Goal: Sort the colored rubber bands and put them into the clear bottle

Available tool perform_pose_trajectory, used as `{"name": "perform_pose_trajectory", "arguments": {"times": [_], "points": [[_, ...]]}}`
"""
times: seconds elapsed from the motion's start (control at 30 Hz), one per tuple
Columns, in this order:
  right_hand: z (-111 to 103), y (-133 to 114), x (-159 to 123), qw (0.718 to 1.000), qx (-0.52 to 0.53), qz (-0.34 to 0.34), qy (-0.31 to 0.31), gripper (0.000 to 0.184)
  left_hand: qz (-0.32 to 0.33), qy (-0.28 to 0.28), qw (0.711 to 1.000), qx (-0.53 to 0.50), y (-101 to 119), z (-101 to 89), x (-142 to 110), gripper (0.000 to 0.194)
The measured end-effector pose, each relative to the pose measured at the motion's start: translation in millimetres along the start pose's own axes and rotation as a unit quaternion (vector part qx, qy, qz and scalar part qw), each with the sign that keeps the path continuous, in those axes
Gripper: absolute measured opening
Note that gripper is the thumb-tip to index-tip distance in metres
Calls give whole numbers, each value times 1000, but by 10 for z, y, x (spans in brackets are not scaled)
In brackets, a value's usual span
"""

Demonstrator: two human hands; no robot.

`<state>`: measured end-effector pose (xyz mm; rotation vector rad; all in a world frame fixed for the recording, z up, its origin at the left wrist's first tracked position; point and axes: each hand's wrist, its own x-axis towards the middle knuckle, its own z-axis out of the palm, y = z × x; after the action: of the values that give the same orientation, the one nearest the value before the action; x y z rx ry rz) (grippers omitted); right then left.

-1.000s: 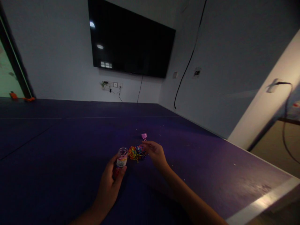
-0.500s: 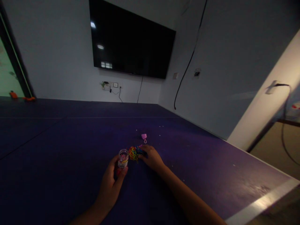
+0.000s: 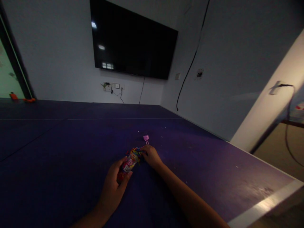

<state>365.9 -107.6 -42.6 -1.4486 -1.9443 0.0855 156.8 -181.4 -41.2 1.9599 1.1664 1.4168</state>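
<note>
My left hand [image 3: 114,179] is wrapped round a small clear jar [image 3: 130,163] with a pink label. The jar tilts, its open mouth leaning right against a pile of colourful rubber bands [image 3: 136,150] on the purple surface. From the right, my right hand [image 3: 152,156] reaches into the pile, its curled fingers closed on some of the bands. Its fingertips are partly hidden by the bands. Just beyond the pile lies a pink cap [image 3: 146,137] with a small loop.
The broad purple surface [image 3: 71,142] carries several tiny white specks. A dark television [image 3: 133,41] hangs on the far wall, with sockets and cords below. A black cable [image 3: 190,68] dangles along the right wall. Orange objects [image 3: 29,100] sit at the far left edge.
The jar has gone from nearly upright to tilted right, its mouth now over the edge of the rubber bands. My right hand has shifted slightly, its fingers more drawn in at the pile.
</note>
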Motion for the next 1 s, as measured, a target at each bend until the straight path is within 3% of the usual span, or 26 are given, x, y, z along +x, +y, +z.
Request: {"name": "perform_pose_trajectory", "arguments": {"times": [0.23, 0.43, 0.57, 0.87, 1.0], "points": [[-9, 7, 7, 999, 20, -6, 46, 18, 80, 25, 992, 92, -48, -22, 39, 37], [-102, -101, -17, 987, 80, 27, 133, 16, 91, 15, 990, 107, -70, -31, 55, 38], [-158, -201, -37, 968, 185, 61, 158, 12, 85, 13, 992, 89, -36, -35, 61, 38], [-247, -453, -107, 880, 451, 123, 79, 18, 28, -24, 999, 31, 15, -37, 64, 41], [-289, -557, -131, 866, 489, 99, 22, 20, 24, -34, 999, 22, 16, -34, 71, 38]]}}
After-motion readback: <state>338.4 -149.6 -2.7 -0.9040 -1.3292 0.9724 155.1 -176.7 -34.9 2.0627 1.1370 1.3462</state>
